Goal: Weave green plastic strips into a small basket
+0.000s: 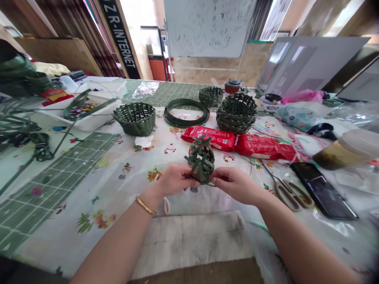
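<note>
A small, partly woven basket (201, 159) of dark green strips is held up over the table, with loose strip ends sticking out of it. My left hand (177, 179) grips its left side between thumb and fingers. At its lower right, my right hand (229, 180) is closed in a pinch at a thin green strip by the basket. The fingertips partly cover where that strip meets the weave. A grey-white cloth (192, 240) lies below my hands, near the table's front edge.
Red packets (263, 148) lie behind the hands. Further back are a finished basket (136, 118), a coil of green strip (186, 112) and stacked baskets (237, 112). At right lie scissors (291, 193), a phone (324, 191) and a lidded cup (349, 148). White trays (94, 122) stand left.
</note>
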`<state>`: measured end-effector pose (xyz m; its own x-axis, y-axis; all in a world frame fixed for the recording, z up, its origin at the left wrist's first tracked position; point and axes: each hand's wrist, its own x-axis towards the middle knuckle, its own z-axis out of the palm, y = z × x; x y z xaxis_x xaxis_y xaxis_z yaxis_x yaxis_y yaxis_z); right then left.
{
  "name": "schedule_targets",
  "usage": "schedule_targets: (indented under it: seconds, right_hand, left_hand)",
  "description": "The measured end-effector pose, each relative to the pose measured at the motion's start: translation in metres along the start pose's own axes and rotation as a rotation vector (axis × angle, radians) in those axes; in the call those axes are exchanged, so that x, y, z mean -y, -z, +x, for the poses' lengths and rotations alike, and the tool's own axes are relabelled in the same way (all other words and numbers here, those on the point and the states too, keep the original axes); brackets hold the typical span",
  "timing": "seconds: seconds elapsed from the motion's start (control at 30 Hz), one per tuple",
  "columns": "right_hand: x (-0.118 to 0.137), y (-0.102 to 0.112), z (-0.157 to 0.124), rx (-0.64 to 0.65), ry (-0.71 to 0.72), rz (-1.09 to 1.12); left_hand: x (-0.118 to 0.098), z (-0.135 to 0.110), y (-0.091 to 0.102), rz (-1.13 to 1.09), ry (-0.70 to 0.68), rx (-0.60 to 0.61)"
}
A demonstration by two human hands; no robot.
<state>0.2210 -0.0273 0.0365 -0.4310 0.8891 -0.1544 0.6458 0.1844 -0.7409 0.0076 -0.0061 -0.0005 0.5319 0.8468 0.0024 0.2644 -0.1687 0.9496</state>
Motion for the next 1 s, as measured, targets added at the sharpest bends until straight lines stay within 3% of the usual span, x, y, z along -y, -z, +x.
schedule_targets:
  seconds: [0.23,0.4,0.57,0.77,0.9,1.0]
  right_hand:
    - [0.001,-0.003,-0.002,-0.135,0.029,-0.154]
    - [0.007,0.003,-0.009,-0.194,0.057,-0.236]
    - [0.001,-0.001,-0.001,-0.087,-0.031,-0.109]
    - [-0.01,-0.006,0.005,-0.036,-0.062,-0.032]
    - [-0.014,-0.007,0.004,0.035,0.017,0.043]
    - [-0.014,-0.008,0.005,0.013,0.038,0.011]
  left_hand:
    - [-0.013,-0.002,-0.001,0.031,-0.01,0.081]
    - [-0.016,0.001,-0.005,-0.105,0.003,0.0]
    - [-0.012,0.0,-0.005,-0.137,-0.001,-0.032]
    - [-0.02,-0.002,-0.005,0.09,0.024,-0.079]
    - [-0.017,0.0,-0.011,-0.132,0.086,-0.085]
    - [-0.011,0.001,-0.015,-0.27,0.098,-0.097]
